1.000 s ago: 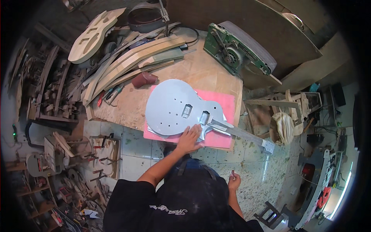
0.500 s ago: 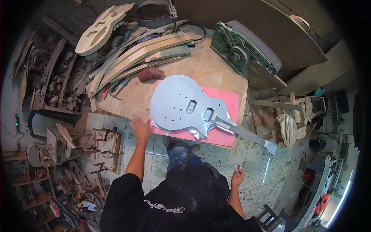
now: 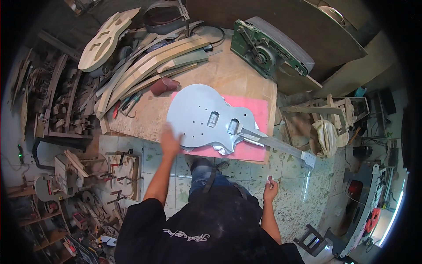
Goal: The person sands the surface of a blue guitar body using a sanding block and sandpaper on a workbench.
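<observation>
A pale grey electric guitar (image 3: pixel 198 114) with pickup cavities and several small holes lies on a pink foam sheet (image 3: pixel 257 105) on the workbench, its neck reaching past the front right edge. My left hand (image 3: pixel 170 141) is motion-blurred at the body's lower left edge; whether it touches the guitar or how its fingers are bent is unclear. My right hand (image 3: pixel 271 187) hangs below the neck at the right, closed on a small reddish strip (image 3: pixel 270 179), possibly folded sandpaper.
The bench (image 3: pixel 125 123) carries curved wood strips (image 3: pixel 158 55), a red-brown abrasive roll (image 3: pixel 164 86) and hand tools. A bare wooden guitar body (image 3: pixel 99 46) and green belt sander (image 3: pixel 268 53) stand behind. Clamped wood pieces (image 3: pixel 125 171) are lower left; a dark stool (image 3: pixel 312 240) is lower right.
My left hand left the guitar's lower middle, swung left past its edge, and has now moved back rightward to that edge. My right hand has risen slightly, still holding the small strip.
</observation>
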`<action>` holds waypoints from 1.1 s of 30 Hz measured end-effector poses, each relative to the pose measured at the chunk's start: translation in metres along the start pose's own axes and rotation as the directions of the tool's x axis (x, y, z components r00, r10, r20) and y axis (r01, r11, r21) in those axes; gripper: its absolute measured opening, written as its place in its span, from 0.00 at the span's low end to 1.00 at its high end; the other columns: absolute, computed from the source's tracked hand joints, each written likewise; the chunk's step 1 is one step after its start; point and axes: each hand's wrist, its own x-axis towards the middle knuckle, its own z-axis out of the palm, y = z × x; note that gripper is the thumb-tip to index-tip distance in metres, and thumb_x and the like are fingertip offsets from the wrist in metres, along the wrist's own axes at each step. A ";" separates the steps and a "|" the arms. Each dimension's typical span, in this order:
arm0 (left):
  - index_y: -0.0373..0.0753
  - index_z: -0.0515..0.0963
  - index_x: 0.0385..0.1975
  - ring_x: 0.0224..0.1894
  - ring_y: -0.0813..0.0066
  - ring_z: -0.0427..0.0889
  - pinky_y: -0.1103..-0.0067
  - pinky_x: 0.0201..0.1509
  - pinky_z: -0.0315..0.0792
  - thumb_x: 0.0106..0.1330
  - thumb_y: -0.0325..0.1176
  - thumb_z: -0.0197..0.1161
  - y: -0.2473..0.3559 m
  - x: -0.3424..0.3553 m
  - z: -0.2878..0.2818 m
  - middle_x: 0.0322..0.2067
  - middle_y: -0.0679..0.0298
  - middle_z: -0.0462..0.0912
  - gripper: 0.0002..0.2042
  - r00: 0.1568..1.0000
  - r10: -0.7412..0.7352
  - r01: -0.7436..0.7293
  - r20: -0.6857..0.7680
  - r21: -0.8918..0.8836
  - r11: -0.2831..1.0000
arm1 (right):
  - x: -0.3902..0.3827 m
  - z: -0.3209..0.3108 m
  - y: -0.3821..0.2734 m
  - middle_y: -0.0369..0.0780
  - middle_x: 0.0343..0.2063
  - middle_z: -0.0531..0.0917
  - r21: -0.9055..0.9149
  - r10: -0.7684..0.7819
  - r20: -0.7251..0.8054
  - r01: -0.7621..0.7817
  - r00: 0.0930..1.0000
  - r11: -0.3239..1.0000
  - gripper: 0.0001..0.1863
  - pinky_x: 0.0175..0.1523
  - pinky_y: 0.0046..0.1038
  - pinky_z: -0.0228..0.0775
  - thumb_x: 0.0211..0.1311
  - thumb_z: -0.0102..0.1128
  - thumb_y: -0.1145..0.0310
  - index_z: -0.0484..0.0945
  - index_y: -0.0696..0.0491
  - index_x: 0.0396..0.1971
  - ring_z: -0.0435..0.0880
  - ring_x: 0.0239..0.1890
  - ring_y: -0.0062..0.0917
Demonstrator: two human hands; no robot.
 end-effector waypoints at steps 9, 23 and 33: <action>0.25 0.52 0.78 0.84 0.47 0.44 0.49 0.84 0.38 0.67 0.70 0.58 0.117 0.001 0.010 0.80 0.40 0.48 0.55 0.977 0.167 -0.148 -0.130 0.145 0.978 | -0.018 -0.013 0.037 0.40 0.42 0.86 0.065 0.151 -0.076 -0.146 0.986 0.987 0.10 0.61 0.32 0.72 0.69 0.69 0.69 0.82 0.58 0.44 0.83 0.48 0.28; 0.32 0.57 0.79 0.83 0.51 0.50 0.47 0.82 0.43 0.72 0.65 0.56 0.097 0.062 0.010 0.81 0.46 0.50 0.47 0.972 0.173 -0.159 -0.158 0.097 0.983 | 0.015 -0.042 -0.113 0.41 0.51 0.85 0.732 0.201 0.659 -0.679 0.725 0.051 0.25 0.50 0.39 0.75 0.72 0.57 0.56 0.76 0.55 0.63 0.83 0.48 0.34; 0.34 0.76 0.66 0.55 0.71 0.83 0.70 0.60 0.79 0.72 0.38 0.71 0.294 -0.093 -0.036 0.54 0.57 0.85 0.26 0.771 0.535 0.088 0.344 -0.891 0.446 | 0.030 -0.033 -0.249 0.45 0.57 0.84 0.541 -0.370 0.745 -0.827 0.556 -0.153 0.32 0.52 0.44 0.75 0.70 0.49 0.48 0.76 0.53 0.65 0.83 0.52 0.39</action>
